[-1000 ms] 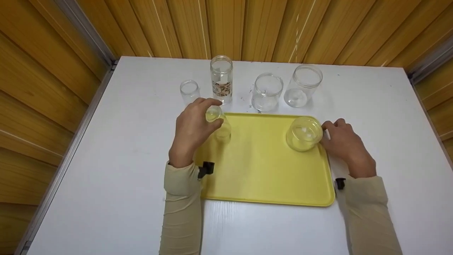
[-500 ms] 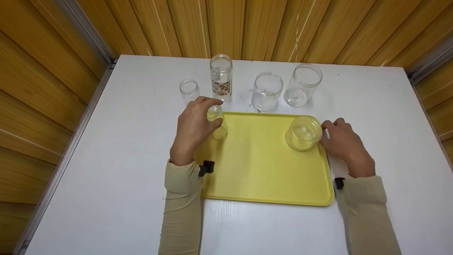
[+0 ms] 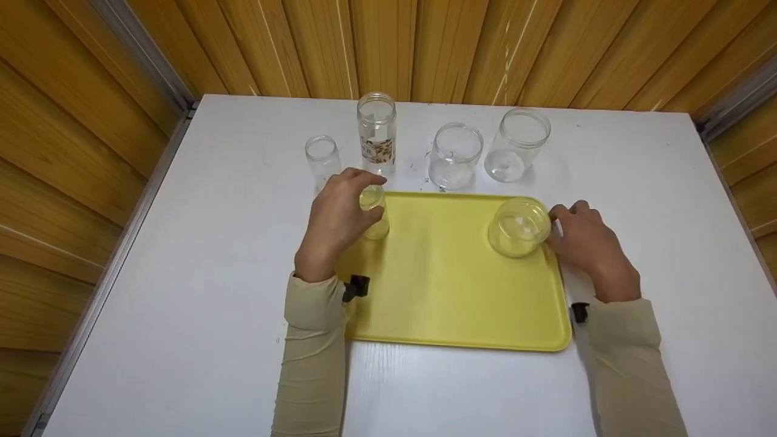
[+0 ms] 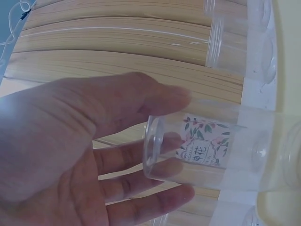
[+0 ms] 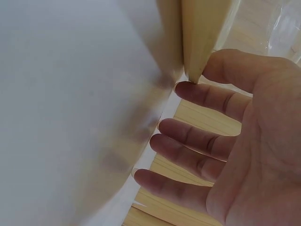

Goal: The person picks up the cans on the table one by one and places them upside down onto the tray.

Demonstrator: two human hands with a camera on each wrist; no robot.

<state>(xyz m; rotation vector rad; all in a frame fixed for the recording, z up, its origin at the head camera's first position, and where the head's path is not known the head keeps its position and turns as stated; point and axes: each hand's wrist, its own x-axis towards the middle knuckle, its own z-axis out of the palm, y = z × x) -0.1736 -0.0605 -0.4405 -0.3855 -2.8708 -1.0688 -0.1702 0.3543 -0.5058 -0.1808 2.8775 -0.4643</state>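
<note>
A yellow tray (image 3: 449,291) lies on the white table (image 3: 182,273). My left hand (image 3: 364,194) grips a small clear jar (image 3: 374,213) from above at the tray's far left corner. In the left wrist view the thumb and fingers curl round the open mouth of this jar (image 4: 207,146), which bears a floral label. A wide clear jar (image 3: 519,226) stands on the tray's far right corner. My right hand (image 3: 567,221) lies just right of it with relaxed fingers. In the right wrist view a fingertip of that hand (image 5: 207,136) touches the tray's edge (image 5: 202,37).
Behind the tray, several empty clear jars stand in a row: a small one (image 3: 322,155), a tall labelled one (image 3: 376,133), a medium one (image 3: 455,156) and a large one (image 3: 517,144). Wooden walls close in the table on three sides.
The small jar in my left hand has come more upright and shifted slightly left toward the tray's corner. My right hand has barely moved.
</note>
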